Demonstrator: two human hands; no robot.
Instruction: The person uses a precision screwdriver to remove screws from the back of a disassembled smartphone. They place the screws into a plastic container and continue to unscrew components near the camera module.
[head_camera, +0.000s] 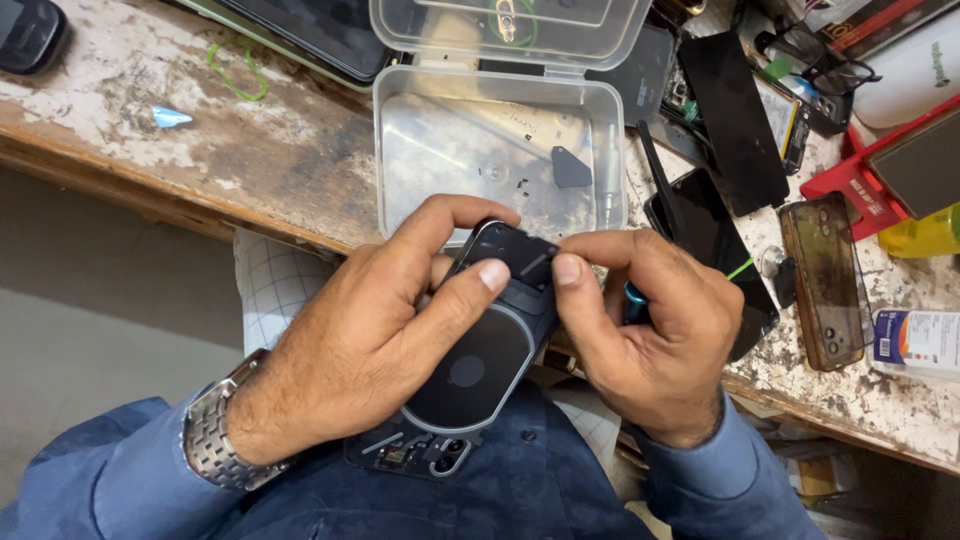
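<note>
Centrally, an opened smartphone, back cover off and its dark round charging coil and black inner plates exposed, held above the person's lap, just short of the workbench edge. Left hand: wrapped around the phone's left side, thumb pressed flat on the upper plate, fingers curled over the top end; closed firmly on the phone. Right hand: thumb and forefinger pinching the phone's upper right corner, with a teal-handled tool, probably a small screwdriver, tucked under the fingers; its tip is hidden. Wristwatch: metal link band, on the left wrist. Clear plastic box: lid hinged open, directly beyond the hands on the wooden workbench, containing a small dark plate and a few tiny dark specks, likely screws. To the right on the bench: black phone screen, a dark phone lying face up, a yellowed transparent phone case, a red tray. Risk, as a judgement: the phone is supported only by fingertips over the lap, so a loosened plate or screw could drop into the clothing and be lost; thumb pressure on the exposed plate could strain a flex cable or connector beneath it; the tucked tool could slip and scratch the coil.
</note>
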